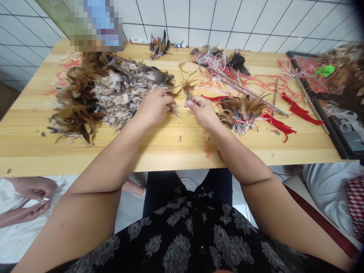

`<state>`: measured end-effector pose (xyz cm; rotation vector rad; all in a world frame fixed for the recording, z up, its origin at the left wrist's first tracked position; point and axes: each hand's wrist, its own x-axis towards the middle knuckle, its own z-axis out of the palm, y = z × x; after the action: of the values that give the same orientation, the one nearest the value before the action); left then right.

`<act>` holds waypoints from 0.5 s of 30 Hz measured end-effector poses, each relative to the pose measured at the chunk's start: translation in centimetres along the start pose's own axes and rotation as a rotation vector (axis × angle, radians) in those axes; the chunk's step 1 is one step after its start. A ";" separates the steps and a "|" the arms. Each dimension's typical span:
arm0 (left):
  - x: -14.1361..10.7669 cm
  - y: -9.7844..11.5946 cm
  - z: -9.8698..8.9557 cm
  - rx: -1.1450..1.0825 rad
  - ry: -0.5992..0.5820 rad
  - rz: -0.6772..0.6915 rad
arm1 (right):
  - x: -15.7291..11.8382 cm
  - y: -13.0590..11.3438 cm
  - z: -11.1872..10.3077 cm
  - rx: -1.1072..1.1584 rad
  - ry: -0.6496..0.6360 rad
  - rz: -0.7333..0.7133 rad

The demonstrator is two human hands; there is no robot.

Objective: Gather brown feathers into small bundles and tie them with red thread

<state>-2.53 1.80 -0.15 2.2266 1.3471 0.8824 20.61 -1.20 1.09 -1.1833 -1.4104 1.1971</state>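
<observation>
My left hand (pixel 156 107) is at the right edge of a large pile of brown and grey feathers (pixel 116 93), its fingers pinched on a feather. Across a small gap, my right hand (pixel 200 110) pinches a small bunch of brown feathers (pixel 188 88) by its base, tips pointing away from me. Right of that hand lies a fanned feather bundle (pixel 241 112) with red thread around its pale base. Red strands (pixel 280 127) lie beside it.
Pink and white strings (pixel 212 62), thin sticks (pixel 250 93) and a small feather clump (pixel 159 45) lie farther back. A black-framed tray (pixel 314 102) stands at the right. Another person's hands (pixel 35 197) show at lower left, below the wooden table (pixel 176 155).
</observation>
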 end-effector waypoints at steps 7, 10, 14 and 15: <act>-0.4 -0.3 0.5 0.177 -0.047 0.037 | 0.3 0.7 0.0 -0.012 0.024 -0.027; -0.3 -0.2 -0.4 0.272 -0.020 0.141 | 0.5 1.2 -0.3 -0.051 0.029 -0.051; -0.4 0.5 -1.1 0.269 -0.004 0.181 | 0.7 1.7 -0.7 -0.061 0.025 -0.088; -0.4 0.7 -1.1 0.258 -0.019 0.183 | 0.7 1.8 -0.7 -0.066 0.029 -0.093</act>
<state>-2.98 1.12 0.98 2.5817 1.3296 0.7827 21.39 -0.26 -0.54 -1.1622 -1.4766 1.0721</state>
